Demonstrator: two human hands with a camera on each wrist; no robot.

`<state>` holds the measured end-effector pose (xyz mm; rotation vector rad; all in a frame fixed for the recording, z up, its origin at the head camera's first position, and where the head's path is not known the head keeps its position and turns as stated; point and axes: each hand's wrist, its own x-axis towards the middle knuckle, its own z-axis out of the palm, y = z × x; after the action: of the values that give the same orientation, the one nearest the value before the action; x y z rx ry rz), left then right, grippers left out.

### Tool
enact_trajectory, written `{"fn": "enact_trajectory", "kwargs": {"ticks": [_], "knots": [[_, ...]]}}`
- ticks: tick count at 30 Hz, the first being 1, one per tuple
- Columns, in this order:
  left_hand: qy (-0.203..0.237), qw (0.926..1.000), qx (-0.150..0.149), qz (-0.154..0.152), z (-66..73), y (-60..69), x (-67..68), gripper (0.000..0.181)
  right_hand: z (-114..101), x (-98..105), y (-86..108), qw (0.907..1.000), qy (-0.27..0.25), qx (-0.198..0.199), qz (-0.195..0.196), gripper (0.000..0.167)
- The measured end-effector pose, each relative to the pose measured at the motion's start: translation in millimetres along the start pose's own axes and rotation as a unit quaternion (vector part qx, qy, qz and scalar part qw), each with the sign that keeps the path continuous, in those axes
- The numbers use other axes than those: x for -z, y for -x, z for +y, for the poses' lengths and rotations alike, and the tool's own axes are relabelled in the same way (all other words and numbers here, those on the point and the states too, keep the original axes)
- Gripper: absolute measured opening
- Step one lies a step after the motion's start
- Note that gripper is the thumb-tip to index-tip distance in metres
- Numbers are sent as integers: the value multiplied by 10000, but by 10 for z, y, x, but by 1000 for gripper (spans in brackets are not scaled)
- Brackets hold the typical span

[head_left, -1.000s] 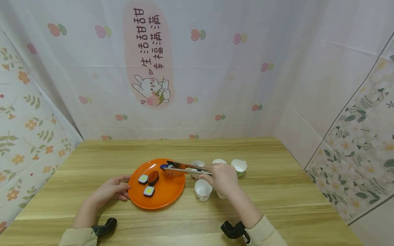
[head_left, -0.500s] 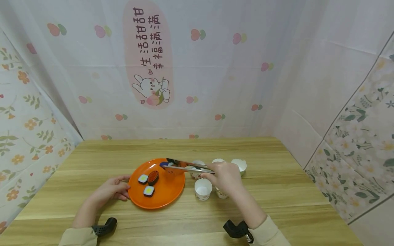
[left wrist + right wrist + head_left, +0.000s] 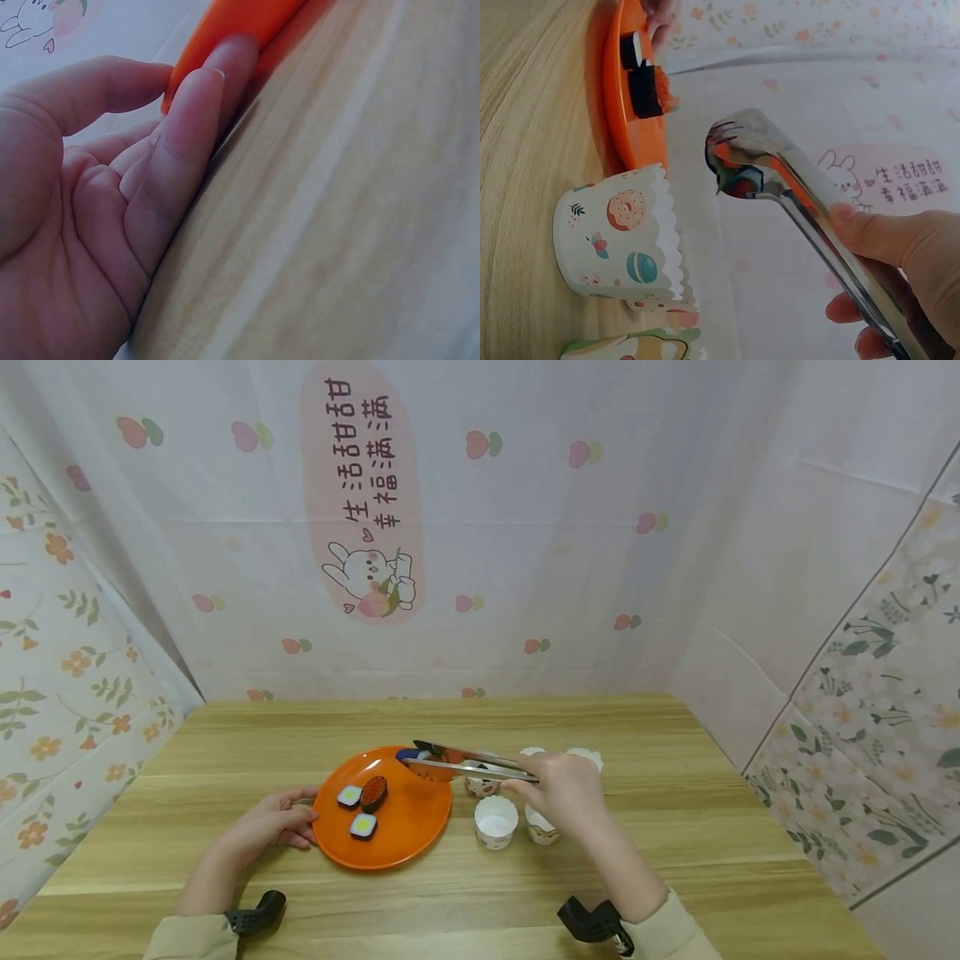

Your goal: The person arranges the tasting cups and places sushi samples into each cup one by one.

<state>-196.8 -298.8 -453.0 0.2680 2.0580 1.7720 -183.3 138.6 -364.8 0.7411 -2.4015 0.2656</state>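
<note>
My left hand (image 3: 273, 822) pinches the left rim of a round orange plate (image 3: 405, 835), thumb on top and fingers underneath, as the left wrist view shows. On the plate lie a sushi piece with orange roe (image 3: 373, 793) and two square dark-edged roll pieces, one beside the roe (image 3: 348, 797) and one nearer me (image 3: 363, 827). In my right hand (image 3: 562, 789) are metal tongs (image 3: 802, 195), gripped by their arms. Their shiny tips stand over the plate's far right part, raised in the right wrist view. Reflections make it hard to tell whether anything sits between them.
Several patterned paper baking cups stand right of the plate, among them a near one (image 3: 496, 822) and one beneath my right hand (image 3: 542, 827). The back ones are partly hidden by the hand and tongs. A patterned curtain (image 3: 480, 568) hangs behind the wooden table (image 3: 262, 727).
My right hand has shifted slightly to the right, and the tongs' tips have moved a little right and away from me. The left hand, plate and sushi stay put.
</note>
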Motion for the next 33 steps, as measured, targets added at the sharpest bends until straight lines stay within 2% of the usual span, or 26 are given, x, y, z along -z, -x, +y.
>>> {"fn": "enact_trajectory", "kwargs": {"ticks": [4, 8, 15, 20, 27, 33], "knots": [[19, 10000, -8, 7, -2, 0, -3, 62, 34, 25, 23, 9998, 55, 102, 145, 36], [27, 10000, -36, -4, -6, 0, -5, 62, 60, 51, 40, 9995, 41, 200, 245, 30], [69, 9999, -88, -93, -6, 8, 0, 64, 93, 111, 77, 9995, 23, 159, 271, 26], [105, 9997, -129, -154, 1, 11, -1, 64, 165, 145, 124, 9983, 3, 351, 468, 26], [100, 9998, -114, -157, 16, 16, -12, 65, 294, 176, 204, 9963, -126, 414, 749, 27], [99, 9998, -116, -132, 16, 20, -14, 65, 375, 224, 264, 9962, -75, 394, 767, 35]]}}
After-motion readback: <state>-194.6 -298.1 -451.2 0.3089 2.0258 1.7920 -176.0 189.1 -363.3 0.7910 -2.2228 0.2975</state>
